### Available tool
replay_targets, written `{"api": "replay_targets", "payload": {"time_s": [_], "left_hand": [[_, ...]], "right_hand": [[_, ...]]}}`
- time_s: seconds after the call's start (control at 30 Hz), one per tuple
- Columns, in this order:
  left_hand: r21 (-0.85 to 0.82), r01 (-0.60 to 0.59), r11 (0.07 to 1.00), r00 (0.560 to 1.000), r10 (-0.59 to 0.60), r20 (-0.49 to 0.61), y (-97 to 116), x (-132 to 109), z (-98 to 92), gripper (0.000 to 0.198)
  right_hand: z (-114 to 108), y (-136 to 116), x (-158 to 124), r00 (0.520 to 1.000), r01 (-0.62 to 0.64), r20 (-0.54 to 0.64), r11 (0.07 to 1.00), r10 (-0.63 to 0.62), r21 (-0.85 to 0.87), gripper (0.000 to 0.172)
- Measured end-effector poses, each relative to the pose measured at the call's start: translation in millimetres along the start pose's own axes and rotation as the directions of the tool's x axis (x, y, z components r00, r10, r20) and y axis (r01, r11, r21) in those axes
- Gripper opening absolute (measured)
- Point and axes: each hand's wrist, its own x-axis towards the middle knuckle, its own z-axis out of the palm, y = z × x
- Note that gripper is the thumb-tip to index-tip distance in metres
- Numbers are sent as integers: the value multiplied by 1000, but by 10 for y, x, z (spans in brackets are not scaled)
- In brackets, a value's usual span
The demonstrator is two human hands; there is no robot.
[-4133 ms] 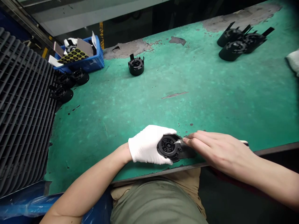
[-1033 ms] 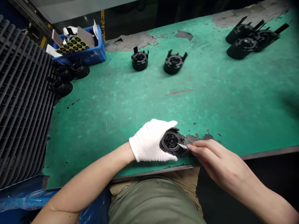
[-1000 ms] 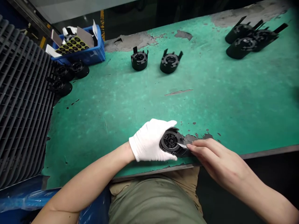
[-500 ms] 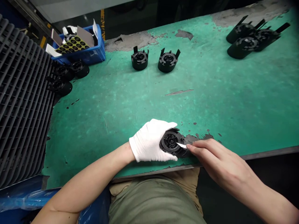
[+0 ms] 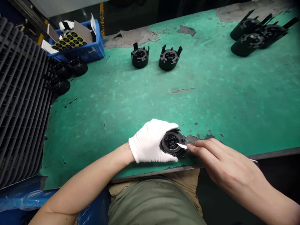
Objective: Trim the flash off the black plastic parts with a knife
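Note:
My left hand [image 5: 151, 142], in a white glove, is wrapped round the left side of a round black part [image 5: 172, 141] near the table's front edge. The part's ringed face points up toward the camera. My bare right hand [image 5: 217, 159] pinches a thin white pointed tool [image 5: 182, 145]. The tool's tip lies over the middle of the part's face; whether it touches cannot be made out. Most of the tool is hidden in my right hand, and a light end shows beyond that hand.
Two black round parts [image 5: 140, 57] [image 5: 169, 58] stand at the back middle of the green table [image 5: 131, 103]. Several more are at the back right [image 5: 246, 45] and left [image 5: 57, 85]. A blue bin [image 5: 93, 51] holds stickers. Grey slatted racks [image 5: 21, 103] stand at left.
The view has shifted slightly, so the background parts and bin sit a little differently in the picture. Both hands keep their hold, and the tool stays over the same place.

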Motion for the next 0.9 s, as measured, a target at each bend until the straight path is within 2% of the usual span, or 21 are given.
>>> {"api": "replay_targets", "payload": {"time_s": [0.2, 0.33, 0.47, 0.63, 0.8, 0.9], "left_hand": [[-3, -6, 1000, 1000, 6, -3, -27, -13, 18, 74], [12, -31, 999, 999, 31, -27, -93, -56, 60, 96], [2, -56, 998, 998, 56, -42, -184, -92, 109, 109], [-33, -94, 995, 996, 93, -14, -272, -101, 96, 117], [-39, -85, 996, 996, 86, 15, -258, -91, 57, 114], [-40, -102, 994, 995, 102, 13, -246, -85, 55, 112]], "right_hand": [[5, -40, -18, 1000, -4, 30, 999, 6, -50, 41], [17, -90, -31, 996, -69, 56, 996, 72, -52, 46], [-5, -49, -59, 994, -101, 37, 993, 99, 55, 47], [-23, 222, -120, 983, -165, -44, 964, 178, 209, 45], [27, 536, -58, 993, -97, 85, 960, 77, 264, 27], [43, 678, 76, 993, -8, 114, 948, -30, 318, 22]]}}
